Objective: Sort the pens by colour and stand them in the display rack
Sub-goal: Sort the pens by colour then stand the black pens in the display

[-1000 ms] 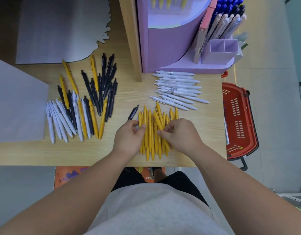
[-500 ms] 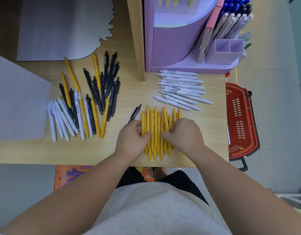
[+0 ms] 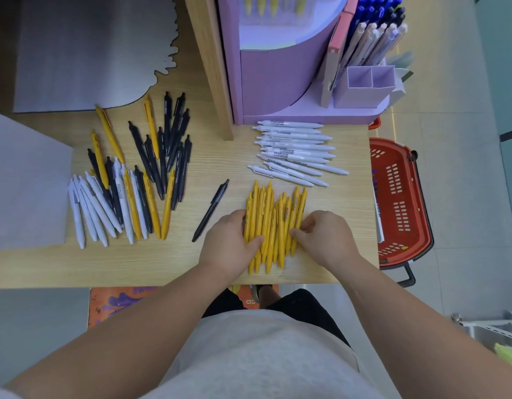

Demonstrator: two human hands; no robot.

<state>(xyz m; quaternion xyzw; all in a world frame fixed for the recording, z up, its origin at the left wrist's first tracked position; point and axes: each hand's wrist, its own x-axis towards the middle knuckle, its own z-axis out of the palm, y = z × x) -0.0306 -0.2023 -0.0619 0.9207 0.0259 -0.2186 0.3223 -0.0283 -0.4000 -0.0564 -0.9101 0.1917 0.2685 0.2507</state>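
Note:
A bunch of yellow pens (image 3: 275,217) lies on the wooden table (image 3: 177,263) near its front edge. My left hand (image 3: 230,243) grips the bunch from its left side, thumb over the pens. My right hand (image 3: 323,236) closes on the bunch from the right, fingers curled against the outer pens. One black pen (image 3: 211,210) lies alone just left of the bunch. A sorted row of white pens (image 3: 295,152) lies behind the bunch. An unsorted heap of black, yellow and white pens (image 3: 133,180) covers the table's left part. The lilac display rack (image 3: 292,67) stands at the back right.
White and blue pens (image 3: 375,38) stand in the rack's right compartments beside an empty lilac holder (image 3: 364,84). Grey boards (image 3: 24,180) lie at the left and back left. A red shopping basket (image 3: 398,200) sits on the floor right of the table.
Both hands have squeezed the spread yellow pens into a tighter, more parallel bunch. The lone black pen now lies clear of my left hand.

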